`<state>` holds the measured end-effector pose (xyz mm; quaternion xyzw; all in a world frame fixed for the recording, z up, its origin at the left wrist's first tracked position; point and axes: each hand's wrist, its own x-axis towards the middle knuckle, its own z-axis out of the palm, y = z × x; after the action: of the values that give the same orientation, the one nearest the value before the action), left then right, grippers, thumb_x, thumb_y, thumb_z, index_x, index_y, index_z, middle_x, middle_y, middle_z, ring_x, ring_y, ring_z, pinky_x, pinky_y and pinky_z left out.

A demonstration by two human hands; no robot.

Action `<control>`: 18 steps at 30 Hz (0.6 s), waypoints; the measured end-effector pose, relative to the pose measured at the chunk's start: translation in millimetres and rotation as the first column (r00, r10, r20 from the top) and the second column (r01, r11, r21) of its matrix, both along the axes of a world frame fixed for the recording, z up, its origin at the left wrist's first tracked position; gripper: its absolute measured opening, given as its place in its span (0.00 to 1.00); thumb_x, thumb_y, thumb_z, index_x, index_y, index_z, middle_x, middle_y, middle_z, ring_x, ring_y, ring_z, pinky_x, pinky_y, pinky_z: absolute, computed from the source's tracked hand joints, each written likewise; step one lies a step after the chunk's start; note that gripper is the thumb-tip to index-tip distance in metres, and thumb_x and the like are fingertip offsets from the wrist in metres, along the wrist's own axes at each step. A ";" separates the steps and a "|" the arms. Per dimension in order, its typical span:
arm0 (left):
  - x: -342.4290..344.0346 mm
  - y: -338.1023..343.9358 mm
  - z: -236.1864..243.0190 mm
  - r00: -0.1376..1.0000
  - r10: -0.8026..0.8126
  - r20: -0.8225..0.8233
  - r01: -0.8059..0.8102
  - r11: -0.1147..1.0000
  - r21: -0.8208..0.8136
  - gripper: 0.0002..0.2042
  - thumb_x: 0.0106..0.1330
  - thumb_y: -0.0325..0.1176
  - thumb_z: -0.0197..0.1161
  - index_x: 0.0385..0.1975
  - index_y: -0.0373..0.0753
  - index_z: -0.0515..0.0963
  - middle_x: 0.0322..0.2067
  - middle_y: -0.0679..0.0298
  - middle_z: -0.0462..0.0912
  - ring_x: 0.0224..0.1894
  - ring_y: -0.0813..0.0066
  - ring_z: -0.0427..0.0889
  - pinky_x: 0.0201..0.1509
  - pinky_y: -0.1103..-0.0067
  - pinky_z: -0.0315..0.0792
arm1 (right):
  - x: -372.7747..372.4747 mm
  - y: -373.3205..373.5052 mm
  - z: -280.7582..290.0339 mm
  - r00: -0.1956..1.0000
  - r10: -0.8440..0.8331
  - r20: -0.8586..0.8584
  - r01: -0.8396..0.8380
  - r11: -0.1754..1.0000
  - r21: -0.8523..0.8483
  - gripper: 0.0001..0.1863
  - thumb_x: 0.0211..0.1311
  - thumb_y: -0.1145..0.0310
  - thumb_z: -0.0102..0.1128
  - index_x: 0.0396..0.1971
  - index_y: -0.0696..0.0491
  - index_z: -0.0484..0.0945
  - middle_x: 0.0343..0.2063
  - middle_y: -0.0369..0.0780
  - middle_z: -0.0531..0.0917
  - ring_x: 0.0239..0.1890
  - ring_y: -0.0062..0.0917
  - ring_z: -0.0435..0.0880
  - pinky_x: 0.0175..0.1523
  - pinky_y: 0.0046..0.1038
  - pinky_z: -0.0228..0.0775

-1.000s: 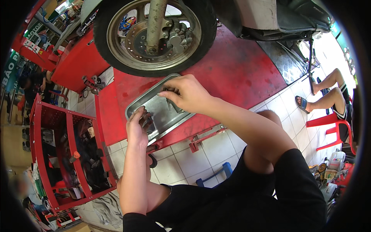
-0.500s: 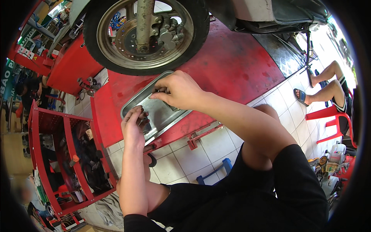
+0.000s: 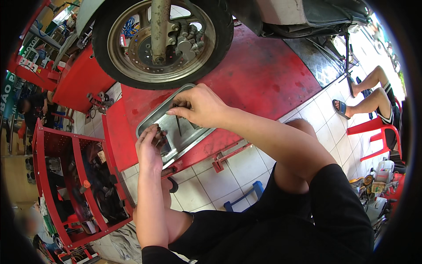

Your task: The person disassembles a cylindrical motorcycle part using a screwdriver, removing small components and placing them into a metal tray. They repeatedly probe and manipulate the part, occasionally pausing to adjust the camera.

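Observation:
Over a shallow metal tray (image 3: 187, 140), both of my hands work close together. My right hand (image 3: 202, 107) is closed in a pinch, and a thin dark rod (image 3: 179, 126) points down from its fingertips. My left hand (image 3: 150, 147) is curled at the tray's left end, its fingers around something small and dark that I cannot make out. Dark smudges mark the fingertips. Part of a small part (image 3: 193, 125) shows in the tray below my right hand; its kind is unclear.
The tray rests on a red lift platform (image 3: 263, 66) below a motorcycle's front wheel (image 3: 160, 81) with its brake caliper (image 3: 188, 46). A red tool cart (image 3: 74, 149) stands left. A blue stool (image 3: 246, 196) is near my legs. At right, a person (image 3: 376, 99) sits on a red chair (image 3: 373, 130).
My right hand has tilted, and the thin rod now shows below its fingers. My left hand stays nearly in place. The whole view has shifted slightly.

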<state>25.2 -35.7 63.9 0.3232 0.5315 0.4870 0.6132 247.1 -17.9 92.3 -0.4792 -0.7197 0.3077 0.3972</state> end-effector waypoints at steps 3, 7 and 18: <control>-0.1 0.1 0.6 1.000 -0.001 0.006 0.001 1.000 0.003 0.09 0.68 0.30 0.60 0.43 0.34 0.78 0.32 0.65 0.79 0.38 0.71 0.82 0.42 0.75 0.73 | 1.1 -1.5 2.6 0.999 0.001 0.032 -0.001 1.000 -0.007 0.14 0.59 0.59 0.67 0.37 0.55 0.86 0.26 0.46 0.85 0.31 0.41 0.84 0.40 0.37 0.75; -1.5 0.0 -1.1 1.000 0.001 0.013 -0.001 1.000 0.008 0.08 0.68 0.30 0.60 0.43 0.35 0.78 0.33 0.66 0.80 0.38 0.72 0.82 0.41 0.75 0.73 | 2.0 -3.5 3.8 0.995 -0.012 0.099 0.007 0.999 0.051 0.14 0.59 0.60 0.67 0.36 0.55 0.86 0.25 0.46 0.85 0.31 0.41 0.84 0.40 0.39 0.75; -0.1 -0.2 -0.6 1.000 -0.025 -0.011 0.025 1.000 0.000 0.09 0.67 0.30 0.61 0.44 0.35 0.78 0.33 0.67 0.79 0.39 0.73 0.82 0.41 0.75 0.72 | 3.0 -3.2 0.6 0.992 -0.039 0.117 0.023 0.991 0.133 0.13 0.58 0.60 0.68 0.33 0.55 0.85 0.24 0.45 0.84 0.29 0.38 0.85 0.35 0.36 0.75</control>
<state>25.1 -35.9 63.3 0.3325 0.5307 0.4776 0.6163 250.1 -21.1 92.8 -0.4808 -0.7533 0.2240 0.3889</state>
